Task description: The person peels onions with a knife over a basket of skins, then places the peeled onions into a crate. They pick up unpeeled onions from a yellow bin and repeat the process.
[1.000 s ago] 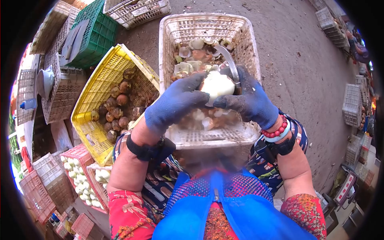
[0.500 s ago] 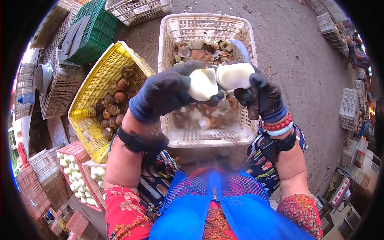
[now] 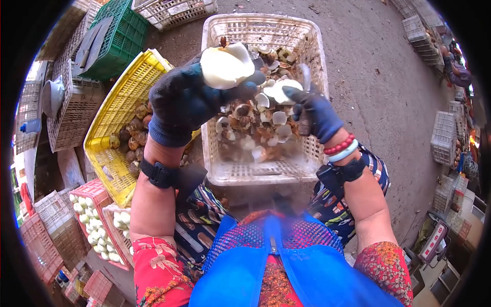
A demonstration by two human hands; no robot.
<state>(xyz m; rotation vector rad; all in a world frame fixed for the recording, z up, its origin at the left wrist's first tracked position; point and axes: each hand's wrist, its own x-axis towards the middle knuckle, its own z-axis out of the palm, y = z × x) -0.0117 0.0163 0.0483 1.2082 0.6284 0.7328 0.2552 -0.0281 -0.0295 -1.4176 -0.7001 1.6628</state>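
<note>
Daylight is glaring at nine o'clock, fisheye edges are bowing, and the curved knife (image 3: 306, 77) is blurring toward one.

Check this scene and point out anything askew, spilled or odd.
The yellow crate sits askew, turned at an angle to the white basket beside it, though the wide lens may exaggerate this. Peelings lie inside the basket; only small specks show on the ground. Nothing else stands out.

White crate (image 3: 266, 177) on grey ground (image 3: 378, 97)
</note>
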